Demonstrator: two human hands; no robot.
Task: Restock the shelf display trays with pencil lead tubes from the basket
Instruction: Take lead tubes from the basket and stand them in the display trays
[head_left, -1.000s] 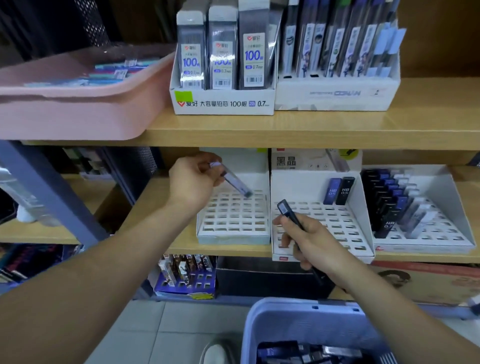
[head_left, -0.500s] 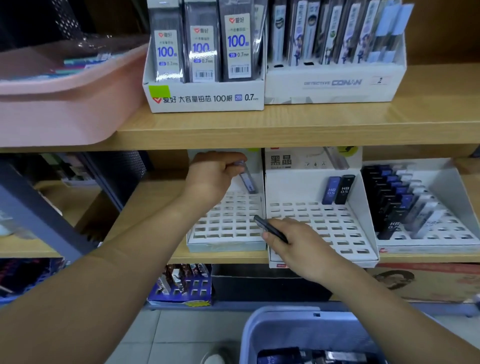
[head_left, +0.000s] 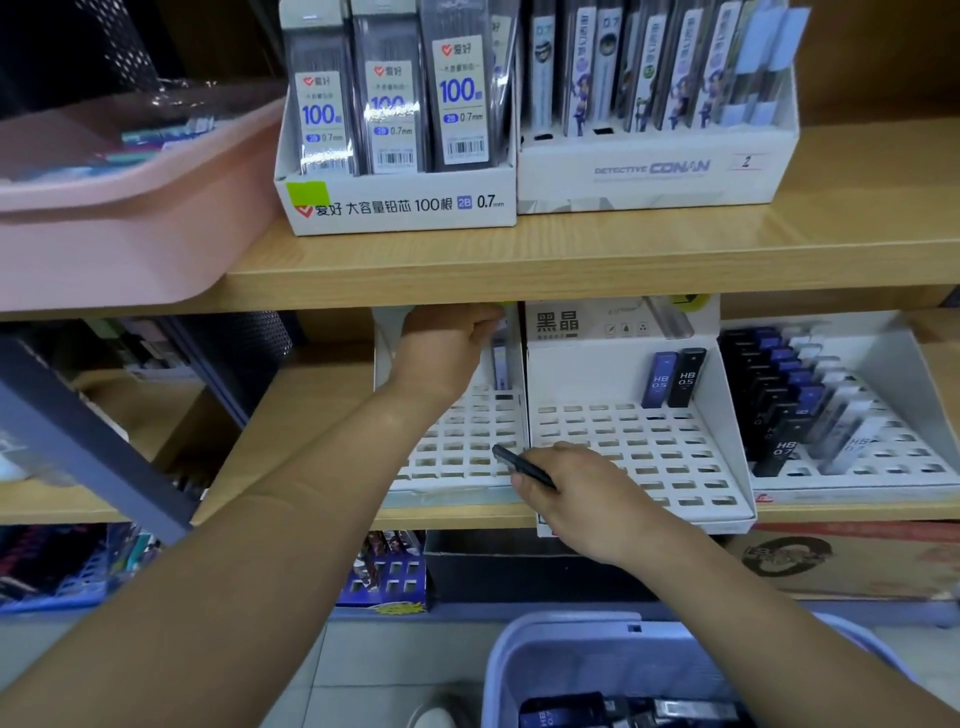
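White card makes up the left tray (head_left: 452, 449), die-cut into a sloping grid of small rectangular slots, and your left hand (head_left: 447, 348) is reaching to its back row under the wooden shelf (head_left: 571, 270). Its fingers are curled round the top of a pale tube (head_left: 499, 364), which stands nearly upright over the rearmost slots on that tray's right side. To seat it well, I would line its square foot up with one slot, ease it straight down, and let go only once it stands by itself, since thin card probably flexes if you push at an angle. Your right hand (head_left: 576, 493) grasps a dark tube (head_left: 522, 465), lying almost flat and pointing left over the front edge where the left tray meets the middle tray (head_left: 649, 457). It likely belongs with the two HB 0.5 tubes (head_left: 672, 378) standing at the back of the middle tray. These are slim, smooth, glossy plastic sticks, so a pinch near the end should steer them better than a fist. More stock lies loose in the lilac plastic basket (head_left: 561, 631) below you, while the right tray (head_left: 914, 364) already holds rows of black, blue and clear tubes.
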